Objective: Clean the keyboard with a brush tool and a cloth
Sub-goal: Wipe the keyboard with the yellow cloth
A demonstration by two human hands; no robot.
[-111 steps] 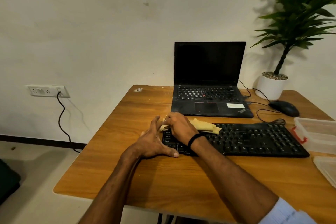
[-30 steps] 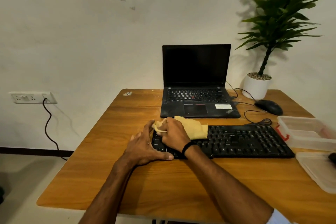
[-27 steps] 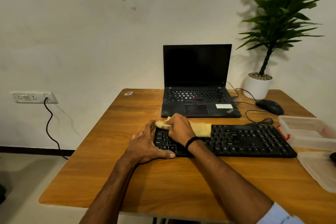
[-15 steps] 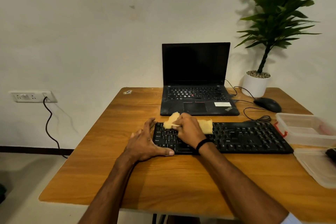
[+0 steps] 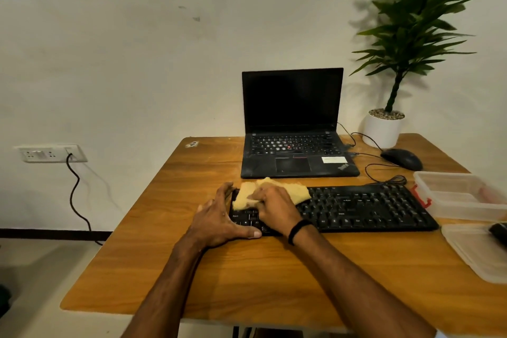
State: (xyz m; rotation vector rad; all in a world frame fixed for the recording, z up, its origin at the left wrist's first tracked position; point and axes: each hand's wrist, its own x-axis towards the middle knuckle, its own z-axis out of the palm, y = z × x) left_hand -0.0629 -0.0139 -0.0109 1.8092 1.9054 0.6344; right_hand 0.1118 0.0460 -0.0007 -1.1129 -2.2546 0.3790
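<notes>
While rubbing the yellow cloth [image 5: 297, 192] over the end of the keyboard [image 5: 370, 208] under the right grip [image 5: 274, 206], fingers curled and pinching it, bracing the edge with the flat, straight-fingered left grip [image 5: 216, 221]. Seemingly partway through wiping, leaving keys rightward of both grips undone; not spotting any brush.

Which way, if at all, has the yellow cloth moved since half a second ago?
Yes. The yellow cloth, gripped by the right hand, has slid left along the black keyboard toward its left end, where the left hand rests.

dim warm light; the plant [image 5: 417, 22] casts a soft shadow on the wall [image 5: 137, 68], and edges bow.
</notes>
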